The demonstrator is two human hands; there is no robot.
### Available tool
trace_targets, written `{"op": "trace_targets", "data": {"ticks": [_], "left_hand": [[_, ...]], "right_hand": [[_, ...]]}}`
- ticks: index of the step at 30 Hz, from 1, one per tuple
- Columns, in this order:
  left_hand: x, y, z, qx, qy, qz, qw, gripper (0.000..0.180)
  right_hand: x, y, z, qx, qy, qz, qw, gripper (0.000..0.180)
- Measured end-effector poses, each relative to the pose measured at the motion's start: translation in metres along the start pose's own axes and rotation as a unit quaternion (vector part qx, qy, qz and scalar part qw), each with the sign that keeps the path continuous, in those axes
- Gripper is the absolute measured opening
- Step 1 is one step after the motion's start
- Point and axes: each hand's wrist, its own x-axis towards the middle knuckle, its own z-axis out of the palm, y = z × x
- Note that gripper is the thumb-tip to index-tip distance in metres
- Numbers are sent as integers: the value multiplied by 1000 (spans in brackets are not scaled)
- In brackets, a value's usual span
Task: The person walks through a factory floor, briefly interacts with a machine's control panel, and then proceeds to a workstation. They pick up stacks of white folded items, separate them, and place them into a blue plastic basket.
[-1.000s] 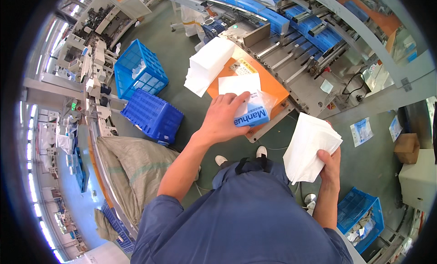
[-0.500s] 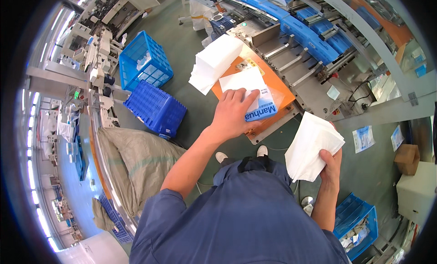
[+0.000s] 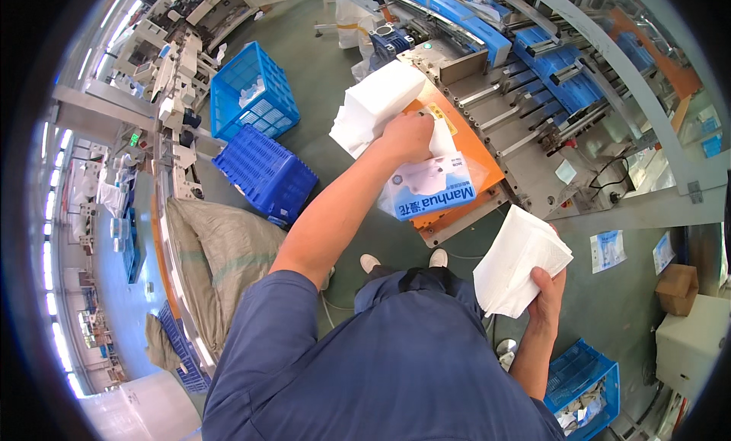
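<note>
Handling white tissue stacks at an orange tabletop (image 3: 474,153)

Left hand (image 3: 407,136) grasps a tissue stack (image 3: 377,106) above a blue-white tissue pack (image 3: 426,194); right hand (image 3: 547,292) grips another stack (image 3: 518,262).

White tissue stack (image 3: 377,106) by the left hand (image 3: 407,136), on an orange bench (image 3: 464,148). Just below that hand, a clear wrapper (image 3: 426,186) with a blue band and white print. The right hand (image 3: 544,296) grips a plain white tissue bundle (image 3: 518,262). Left of the left hand, two blue lattice crates (image 3: 263,171); floor (image 3: 320,68) dull green; sleeves (image 3: 259,342) blue.
</note>
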Motion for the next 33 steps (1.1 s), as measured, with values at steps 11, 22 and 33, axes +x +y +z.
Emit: {"op": "trace_targets", "data": {"ticks": [11,22,33], "left_hand": [[-5,5,-1,-69,37,-10,997,43],[-217,-58,-7,-482,364,-115,789,44],[-528,-247,125,-467,629,-444,436,48]], "right_hand": [[13,4,16,-4,-49,22,999,99],[-14,19,96,-120,-145,-1,982,108],[-37,146,293,-183,-397,99,894,109]]}}
